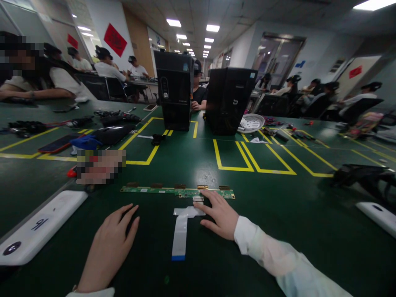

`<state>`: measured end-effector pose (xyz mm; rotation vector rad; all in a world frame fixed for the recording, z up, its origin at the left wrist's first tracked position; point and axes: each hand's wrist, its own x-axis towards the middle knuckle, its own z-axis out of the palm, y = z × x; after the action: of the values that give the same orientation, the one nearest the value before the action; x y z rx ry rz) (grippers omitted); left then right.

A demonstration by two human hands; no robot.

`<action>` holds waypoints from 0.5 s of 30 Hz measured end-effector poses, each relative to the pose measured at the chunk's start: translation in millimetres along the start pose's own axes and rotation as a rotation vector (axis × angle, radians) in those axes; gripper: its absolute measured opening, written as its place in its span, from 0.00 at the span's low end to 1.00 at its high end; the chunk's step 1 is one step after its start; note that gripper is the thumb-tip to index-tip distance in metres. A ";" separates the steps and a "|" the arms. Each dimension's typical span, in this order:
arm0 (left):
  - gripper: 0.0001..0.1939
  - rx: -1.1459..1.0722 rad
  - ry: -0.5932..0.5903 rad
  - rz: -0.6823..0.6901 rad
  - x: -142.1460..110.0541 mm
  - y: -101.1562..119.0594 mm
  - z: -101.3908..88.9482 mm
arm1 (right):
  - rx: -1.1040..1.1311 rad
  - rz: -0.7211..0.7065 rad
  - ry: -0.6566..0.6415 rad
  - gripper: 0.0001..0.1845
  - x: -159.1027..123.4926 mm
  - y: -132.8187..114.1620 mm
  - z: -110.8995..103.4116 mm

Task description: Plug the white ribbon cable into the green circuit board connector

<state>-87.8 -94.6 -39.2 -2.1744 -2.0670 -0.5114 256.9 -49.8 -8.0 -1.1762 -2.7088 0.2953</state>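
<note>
A long, narrow green circuit board [167, 191] lies crosswise on the dark green table, with copper-coloured tabs along its far edge. Just in front of it rests a white flat ribbon cable [180, 235], bent near its top and blue at its near end. My right hand [219, 212] reaches over the board's right part, fingers apart, fingertips at the board's connector and the cable's upper end; it grips nothing that I can see. To the left of the cable, my left hand [113, 243] hovers or rests near the tabletop with its fingers spread, holding nothing.
Two black computer towers [175, 90] stand farther back, a white basket [252, 123] beside the right one. White devices [43, 227] lie at both sides. Cables [26, 128], tools and yellow tape outlines [235, 168] cover the table. Several people sit around.
</note>
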 end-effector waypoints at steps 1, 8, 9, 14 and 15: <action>0.29 -0.002 -0.002 0.004 0.3 -0.3 0.0 | 0.003 0.012 -0.010 0.30 0.9 -0.7 -0.3; 0.29 -0.018 -0.006 -0.013 -0.6 2.7 -5.0 | -0.022 0.021 -0.015 0.29 -3.1 4.8 -0.5; 0.29 -0.025 -0.006 -0.014 -0.6 3.3 -5.5 | -0.027 0.019 -0.016 0.28 -7.6 7.3 -0.7; 0.28 -0.048 0.007 0.001 -0.1 3.2 -4.0 | -0.057 0.048 0.040 0.26 -56.9 30.6 -0.7; 0.28 -0.048 0.016 0.003 0.0 3.1 -3.5 | -0.069 0.072 0.063 0.26 -72.1 37.4 -0.1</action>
<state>-85.4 -95.8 -35.4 -2.1919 -2.0638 -0.5814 331.7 -77.8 -23.0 -1.2808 -2.6460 0.1725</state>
